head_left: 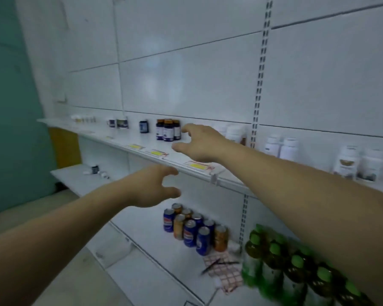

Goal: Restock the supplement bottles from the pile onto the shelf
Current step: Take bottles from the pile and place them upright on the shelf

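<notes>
A white shelf (pixel 142 149) runs from the left to the right edge at mid height. On it stand three dark amber supplement bottles (pixel 168 130) in a tight group, a dark blue bottle (pixel 143 126) to their left, and white bottles (pixel 281 146) further right. My right hand (pixel 199 143) is open above the shelf, fingers spread, just right of the amber bottles and holding nothing. Below the shelf's front edge my left hand (pixel 153 187) is open and empty too. The frame is blurred.
Small jars (pixel 117 123) sit at the shelf's far left. The lower shelf holds several blue and orange cans (pixel 192 230), green-capped bottles (pixel 296 268) at the right, and a checked cloth (pixel 224 271) with a pen. Yellow price tags (pixel 158 153) line the shelf edge.
</notes>
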`<state>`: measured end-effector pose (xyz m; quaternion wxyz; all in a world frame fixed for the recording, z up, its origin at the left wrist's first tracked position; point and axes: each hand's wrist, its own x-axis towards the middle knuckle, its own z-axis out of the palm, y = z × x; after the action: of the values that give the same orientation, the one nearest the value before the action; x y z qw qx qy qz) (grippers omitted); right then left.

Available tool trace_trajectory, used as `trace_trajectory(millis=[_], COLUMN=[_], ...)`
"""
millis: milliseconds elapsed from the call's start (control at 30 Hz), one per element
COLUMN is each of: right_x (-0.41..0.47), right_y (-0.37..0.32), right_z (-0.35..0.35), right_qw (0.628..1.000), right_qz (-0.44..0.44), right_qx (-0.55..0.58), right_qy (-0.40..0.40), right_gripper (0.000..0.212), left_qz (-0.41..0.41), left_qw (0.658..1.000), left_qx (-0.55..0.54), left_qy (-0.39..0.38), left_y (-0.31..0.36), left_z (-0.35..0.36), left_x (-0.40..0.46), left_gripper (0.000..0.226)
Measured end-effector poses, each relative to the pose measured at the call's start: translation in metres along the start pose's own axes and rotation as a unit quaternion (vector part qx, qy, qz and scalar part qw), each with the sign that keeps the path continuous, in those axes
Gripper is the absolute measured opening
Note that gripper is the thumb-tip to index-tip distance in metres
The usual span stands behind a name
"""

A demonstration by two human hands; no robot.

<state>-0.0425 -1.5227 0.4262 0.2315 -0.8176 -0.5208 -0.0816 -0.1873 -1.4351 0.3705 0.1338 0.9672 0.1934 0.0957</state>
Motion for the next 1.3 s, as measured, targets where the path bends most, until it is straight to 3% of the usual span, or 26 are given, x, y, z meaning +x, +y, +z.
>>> trace_trajectory(millis=[233,700,833,1000,1300], right_x=[0.098,0.325,0.379,0.461,0.608], right_y=[-0.088,-0.087,-0.106,-0.149,-0.227], right_z=[0.152,0.385,0.45,0.534,0.634], right_qw=[0.989,0.975,0.971,0.97,0.964], right_qz=[-0.084,-0.024,-0.013,0.024,0.126], right_qx=[0.036,0.039,0.026,0.051,0.068], right_qy=[-0.119,-0.219,-0.235,-0.235,-0.225], right_gripper=[0.066,0.063,0.063,0.065,0.065], left_qz=[-0.136,-0.247,-0.256,-0.242,-0.203], left_qw=[0.99,0.967,0.965,0.966,0.967], left_qx=[-0.022,-0.023,-0.011,-0.07,-0.098], left_qy=[-0.035,-0.061,-0.061,-0.062,-0.121], left_y=[-0.157,-0.403,-0.483,-0.607,-0.835], left_z=[0.025,0.041,0.046,0.046,-0.006], left_x=[0.01,0.123,0.151,0.192,0.28], left_gripper=[0.064,0.06,0.059,0.056,0.052])
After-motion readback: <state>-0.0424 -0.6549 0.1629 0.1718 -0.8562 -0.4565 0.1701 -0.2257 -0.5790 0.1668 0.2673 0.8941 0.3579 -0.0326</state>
